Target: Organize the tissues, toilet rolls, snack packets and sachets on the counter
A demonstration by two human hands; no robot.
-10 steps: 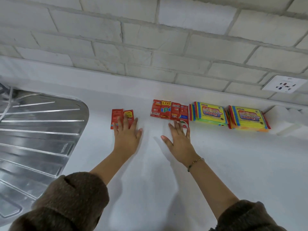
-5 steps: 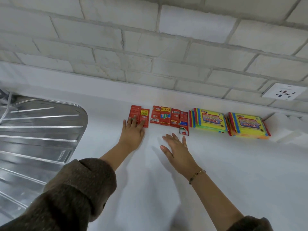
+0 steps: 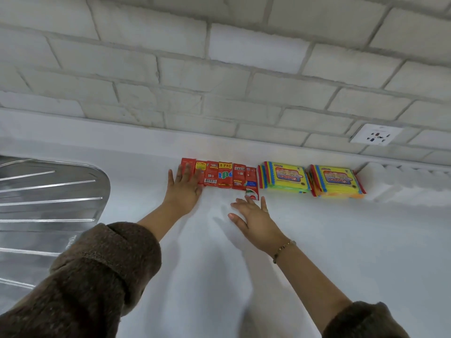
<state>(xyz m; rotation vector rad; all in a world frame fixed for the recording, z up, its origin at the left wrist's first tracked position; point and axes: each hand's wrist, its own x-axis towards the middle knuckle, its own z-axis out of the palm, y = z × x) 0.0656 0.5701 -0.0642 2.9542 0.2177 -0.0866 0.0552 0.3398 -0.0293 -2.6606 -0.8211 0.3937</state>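
Note:
A row of several red sachets [image 3: 224, 175] lies against the back of the white counter [image 3: 341, 240]. My left hand [image 3: 183, 189] lies flat with straight fingers pressing the two leftmost sachets [image 3: 195, 168], which touch the rest of the row. My right hand [image 3: 253, 215] rests flat on the counter just below the rightmost sachet [image 3: 251, 185], fingers spread, holding nothing. Right of the sachets lie two yellow snack packets [image 3: 284, 178] [image 3: 338, 181] side by side. White tissue or toilet rolls [image 3: 390, 179] sit further right, washed out.
A steel sink drainboard [image 3: 48, 198] lies at the left. A grey brick wall with a white power socket [image 3: 375, 134] rises behind the counter. Brown sleeves cover both forearms near the bottom.
My left hand slid the two loose sachets right and back until they joined the row. My right hand drew back slightly from the row.

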